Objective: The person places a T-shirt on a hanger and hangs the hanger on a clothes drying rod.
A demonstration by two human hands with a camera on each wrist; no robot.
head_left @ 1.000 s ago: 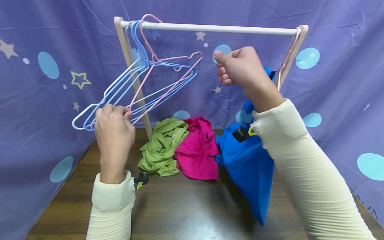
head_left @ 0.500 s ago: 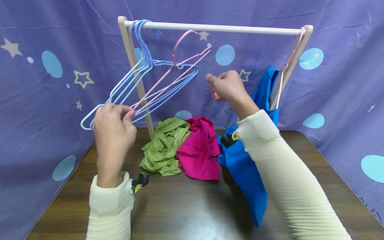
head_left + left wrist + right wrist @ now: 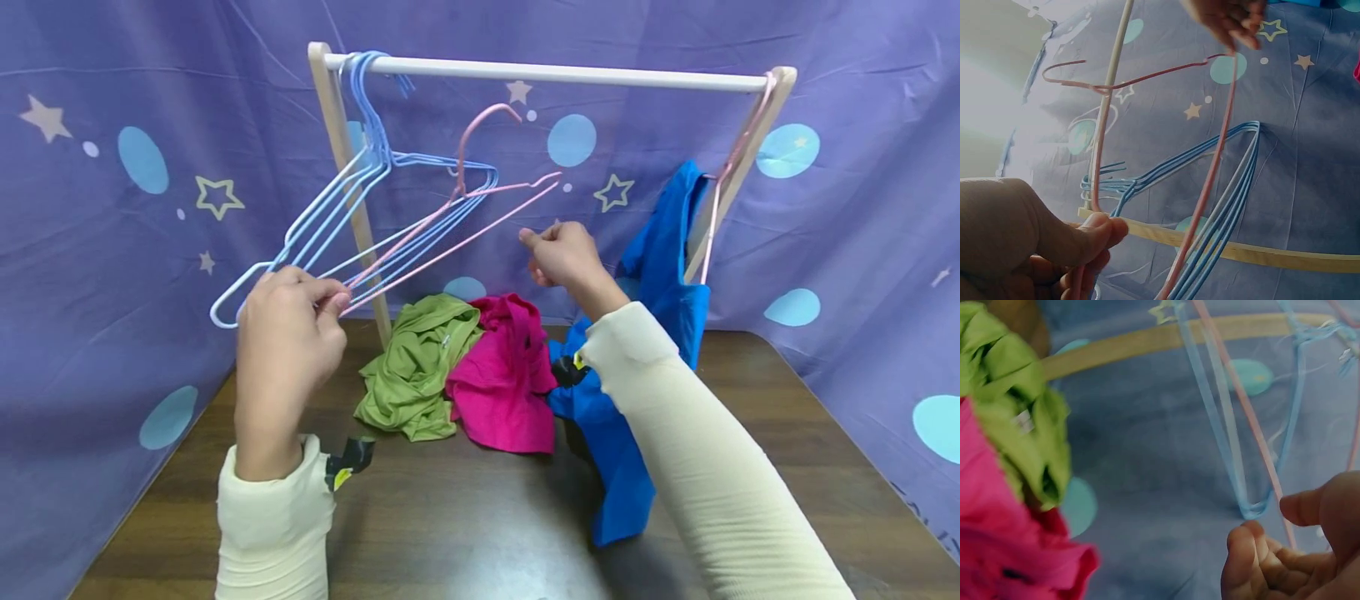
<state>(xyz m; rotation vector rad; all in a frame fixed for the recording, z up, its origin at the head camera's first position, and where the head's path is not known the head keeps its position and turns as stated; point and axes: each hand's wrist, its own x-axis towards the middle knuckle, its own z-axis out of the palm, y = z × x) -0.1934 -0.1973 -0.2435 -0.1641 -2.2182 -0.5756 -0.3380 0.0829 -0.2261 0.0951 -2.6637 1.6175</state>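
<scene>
My left hand [image 3: 288, 350] pinches a pink wire hanger [image 3: 450, 204] near its left corner, between thumb and fingertips. The hanger's hook is off the rail, and its body slants up to the right, in front of several blue hangers [image 3: 378, 142] hanging at the rail's left end. Near the pink hanger's far end is my right hand [image 3: 568, 257], fingers loosely bent, holding nothing. Its thumb and fingers stand apart in the right wrist view. At the rail's right end a blue garment [image 3: 663, 242] hangs on another pink hanger [image 3: 720, 179].
A white rail [image 3: 555, 73] on wooden posts spans the back. A green garment [image 3: 416, 367] and a magenta garment [image 3: 506, 383] lie crumpled side by side on the wooden table [image 3: 450, 517]. A patterned purple curtain [image 3: 480, 25] stands behind.
The pink hanger has come off the rail and swung down to the right, held by my left hand. My right hand has moved down and slightly left.
</scene>
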